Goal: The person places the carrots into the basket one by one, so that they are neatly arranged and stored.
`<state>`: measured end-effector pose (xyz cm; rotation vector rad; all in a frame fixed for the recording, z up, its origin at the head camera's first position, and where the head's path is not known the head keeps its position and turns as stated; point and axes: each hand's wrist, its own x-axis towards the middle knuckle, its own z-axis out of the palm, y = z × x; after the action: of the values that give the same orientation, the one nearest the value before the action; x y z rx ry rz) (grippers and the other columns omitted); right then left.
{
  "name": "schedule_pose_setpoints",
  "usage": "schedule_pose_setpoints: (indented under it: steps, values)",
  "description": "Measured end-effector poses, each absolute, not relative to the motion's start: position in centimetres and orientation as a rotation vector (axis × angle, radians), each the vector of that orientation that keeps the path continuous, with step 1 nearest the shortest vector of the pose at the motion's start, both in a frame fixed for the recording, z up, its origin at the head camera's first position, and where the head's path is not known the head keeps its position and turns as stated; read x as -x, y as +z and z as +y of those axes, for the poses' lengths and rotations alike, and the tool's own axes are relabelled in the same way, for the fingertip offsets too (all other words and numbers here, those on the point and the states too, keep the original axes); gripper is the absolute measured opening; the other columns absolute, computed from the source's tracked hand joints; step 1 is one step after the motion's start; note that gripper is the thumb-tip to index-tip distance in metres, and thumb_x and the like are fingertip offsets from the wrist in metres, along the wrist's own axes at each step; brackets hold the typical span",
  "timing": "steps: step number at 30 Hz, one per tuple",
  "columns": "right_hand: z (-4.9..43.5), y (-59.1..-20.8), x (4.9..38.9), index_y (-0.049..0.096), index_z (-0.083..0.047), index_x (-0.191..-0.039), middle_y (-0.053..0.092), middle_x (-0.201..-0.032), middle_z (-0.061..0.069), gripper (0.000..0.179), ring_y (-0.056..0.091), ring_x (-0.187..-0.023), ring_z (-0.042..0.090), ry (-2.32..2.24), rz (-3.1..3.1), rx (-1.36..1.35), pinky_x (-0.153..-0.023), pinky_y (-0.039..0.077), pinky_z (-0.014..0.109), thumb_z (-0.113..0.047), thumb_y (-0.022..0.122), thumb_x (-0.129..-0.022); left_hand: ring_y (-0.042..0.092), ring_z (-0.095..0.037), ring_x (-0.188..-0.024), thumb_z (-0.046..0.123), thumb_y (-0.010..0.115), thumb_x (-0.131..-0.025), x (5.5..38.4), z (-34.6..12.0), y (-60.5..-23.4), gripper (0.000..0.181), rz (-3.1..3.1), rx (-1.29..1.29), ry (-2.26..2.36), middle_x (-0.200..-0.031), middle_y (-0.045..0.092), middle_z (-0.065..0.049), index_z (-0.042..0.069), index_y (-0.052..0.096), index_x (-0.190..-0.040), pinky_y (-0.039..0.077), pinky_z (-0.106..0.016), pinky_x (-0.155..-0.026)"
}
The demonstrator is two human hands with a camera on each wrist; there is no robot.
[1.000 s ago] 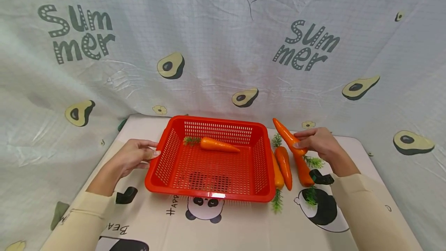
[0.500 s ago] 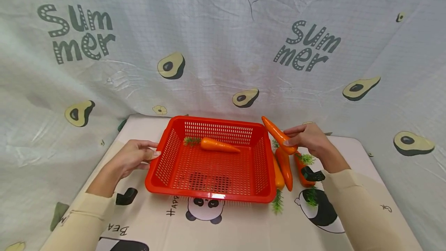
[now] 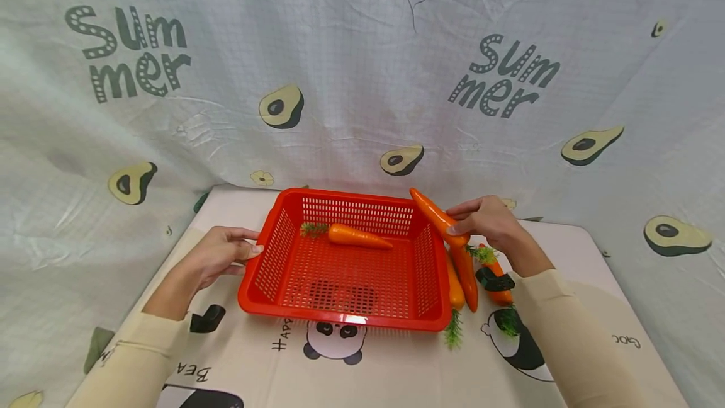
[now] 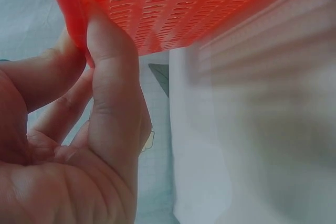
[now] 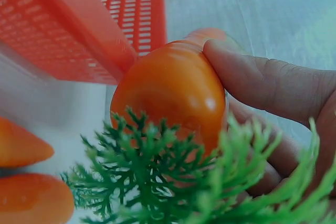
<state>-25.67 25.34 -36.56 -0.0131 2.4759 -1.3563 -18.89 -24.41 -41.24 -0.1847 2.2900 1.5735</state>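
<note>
A red plastic basket (image 3: 345, 318) with slotted walls stands in the middle of the table in the head view. My left hand (image 3: 218, 254) pinches its left rim between thumb and fingers; the left wrist view shows the same grip on the basket wall (image 4: 157, 14). Inside the basket lies one carrot (image 3: 359, 237) with a green top. Between the thumb and fingers of my right hand (image 3: 494, 222) is another carrot (image 3: 435, 214), its tip over the basket's back right corner. The right wrist view shows that carrot's thick end (image 5: 163, 90) and leafy top (image 5: 152, 166).
Right of the basket lie more carrots: one against its wall (image 3: 455, 285), another beside it (image 3: 466, 276), and a third carrot (image 3: 500, 282) partly hidden under my right wrist. A patterned cloth (image 3: 340, 68) hangs behind the table (image 3: 396, 376), whose covering has panda prints.
My right hand has moved left with the carrot, bringing its tip from beside the basket to over the back right corner. The left hand and basket have stayed put.
</note>
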Motion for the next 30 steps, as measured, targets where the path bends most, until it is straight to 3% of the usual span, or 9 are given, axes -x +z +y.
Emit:
schedule_pose_setpoints:
  steps: [7,20,30]
  values:
    - [24.2,-36.5,26.0,0.070,0.003,-0.131,0.077,-0.120,0.019,0.052,0.074,-0.092,0.015,-1.344,2.473,0.007,-0.085,0.063,0.030,-0.010,0.085,-0.083,0.074,-0.017,-0.086,0.014,0.064,-0.102,18.8,-24.4,-41.3,0.053,2.306,0.190,1.556,-0.118,0.073,-0.016,-0.009,0.049,-0.147,0.065,-0.034,-0.077]
    - [22.1,-36.5,26.5,0.072,0.005,-0.126,0.074,-0.123,0.023,0.049,0.072,-0.089,0.016,-1.349,2.471,0.061,-0.084,0.063,0.031,-0.007,0.085,-0.081,0.074,-0.016,-0.086,0.015,0.066,-0.102,18.8,-24.3,-41.1,0.054,2.304,0.191,1.554,-0.116,0.074,-0.014,-0.010,0.049,-0.147,0.065,-0.033,-0.077]
    - [20.7,-36.5,26.7,0.074,0.003,-0.123,0.074,-0.124,0.023,0.047,0.072,-0.096,0.023,-1.329,2.477,0.099,-0.083,0.062,0.029,-0.008,0.086,-0.080,0.074,-0.018,-0.085,0.016,0.065,-0.103,18.7,-24.2,-41.2,0.054,2.323,0.212,1.545,-0.120,0.073,-0.020,-0.009,0.049,-0.147,0.065,-0.034,-0.076]
